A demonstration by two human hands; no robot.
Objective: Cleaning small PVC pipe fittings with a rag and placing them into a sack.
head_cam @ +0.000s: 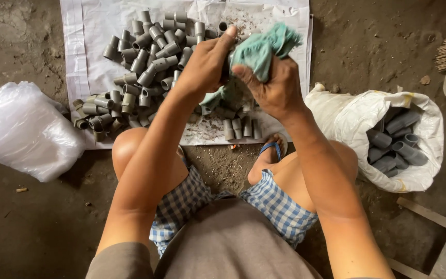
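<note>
Your left hand [205,64] and right hand [274,88] meet at upper centre of the frame. The right is closed around a bunched green cloth [261,49]; the left is closed too, thumb up against the cloth, gripping what looks like a grey pipe fitting [225,70], mostly hidden btwn palm and cloth, so can't confirm its shape.

Judging from this, you're wiping a fitting w/ the cloth. To do it well:
- Keep the left-hand grip on one end only, so the cloth reaches the rest.
- Twist the fitting inside the cloth rather than dragging the cloth along; covers the full round.
- Push a cloth corner into the bore if grit sits inside; can't see the bore from here.

Below the hands lies a white sheet [89,31] on the dirt floor, w/ a pile of grey fittings [140,72] at upper left and a few standing fittings [241,128] at its near edge. An open white sack [347,116] w/ larger grey fittings sits mid right; a clear plastic bag [24,129] lies at mid left. Keep wiped and unwiped pieces apart.
</note>
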